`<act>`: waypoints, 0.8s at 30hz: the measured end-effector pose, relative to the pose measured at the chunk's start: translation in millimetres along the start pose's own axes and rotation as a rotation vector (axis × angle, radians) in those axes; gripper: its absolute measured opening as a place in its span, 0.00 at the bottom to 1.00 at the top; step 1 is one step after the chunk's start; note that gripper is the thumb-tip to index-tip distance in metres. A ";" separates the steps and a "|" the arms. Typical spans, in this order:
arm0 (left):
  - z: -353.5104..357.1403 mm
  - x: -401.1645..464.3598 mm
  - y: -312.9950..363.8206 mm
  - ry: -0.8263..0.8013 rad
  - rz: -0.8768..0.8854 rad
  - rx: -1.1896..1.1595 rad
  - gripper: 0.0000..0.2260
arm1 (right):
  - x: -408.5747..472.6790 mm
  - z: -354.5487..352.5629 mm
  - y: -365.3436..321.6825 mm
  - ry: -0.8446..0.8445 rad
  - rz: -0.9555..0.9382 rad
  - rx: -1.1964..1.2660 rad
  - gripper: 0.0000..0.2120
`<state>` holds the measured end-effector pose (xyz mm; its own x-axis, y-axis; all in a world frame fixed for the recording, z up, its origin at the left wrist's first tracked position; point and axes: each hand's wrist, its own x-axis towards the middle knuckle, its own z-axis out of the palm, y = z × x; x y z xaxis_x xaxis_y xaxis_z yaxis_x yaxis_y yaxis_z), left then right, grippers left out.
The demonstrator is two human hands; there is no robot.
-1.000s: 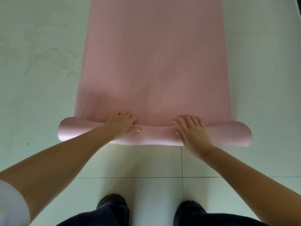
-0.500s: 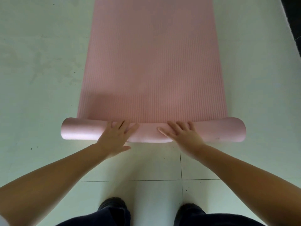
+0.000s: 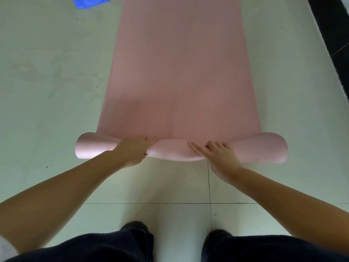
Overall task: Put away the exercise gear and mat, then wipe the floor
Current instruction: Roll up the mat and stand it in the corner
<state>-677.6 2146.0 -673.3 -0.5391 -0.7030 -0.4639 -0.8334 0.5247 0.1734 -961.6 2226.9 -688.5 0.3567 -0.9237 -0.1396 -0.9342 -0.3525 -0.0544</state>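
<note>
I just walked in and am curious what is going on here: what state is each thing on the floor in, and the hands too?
Pink mat: near end rolled into a short loose roll, the rest flat on the floor.
Left hand: grips the roll, fingers curled over its top.
Right hand: on the roll, fingers bent, thumb out.
Blue cloth: crumpled on the floor, partly out of view.

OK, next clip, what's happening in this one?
A person is bent over a pink exercise mat on a pale tiled floor, rolling it up from the near end. The left hand grips the roll with fingers curled over its top, and the right hand presses on it with fingers bent over the top. Only a short length is rolled; most of the mat lies flat. A blue cloth lies on the floor at the far left.
</note>
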 end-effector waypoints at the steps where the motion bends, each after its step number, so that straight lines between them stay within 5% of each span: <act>1: 0.0 -3.7 0.8 -0.003 0.002 -0.006 0.20 | -2.2 -0.9 -1.4 0.013 -0.007 0.004 0.47; 9: -1.3 -23.9 20.9 -0.164 0.067 -0.003 0.15 | -30.8 -0.7 -11.9 -0.035 -0.054 0.017 0.49; 13: 31.8 -45.1 24.3 -0.408 0.060 -0.066 0.20 | -62.2 20.8 -29.9 -0.125 -0.137 0.061 0.48; 21: 47.7 -48.6 16.7 -0.577 0.062 -0.226 0.27 | -46.5 2.9 -38.7 -0.571 -0.074 0.319 0.30; 24: 41.0 -39.4 9.4 -0.527 0.083 -0.040 0.30 | -18.0 -2.7 -26.6 -0.730 -0.053 0.413 0.31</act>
<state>-659.2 2198.2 -689.0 -0.4778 -0.3183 -0.8188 -0.8001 0.5425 0.2560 -943.2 2252.5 -681.8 0.4442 -0.5287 -0.7233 -0.8913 -0.1785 -0.4169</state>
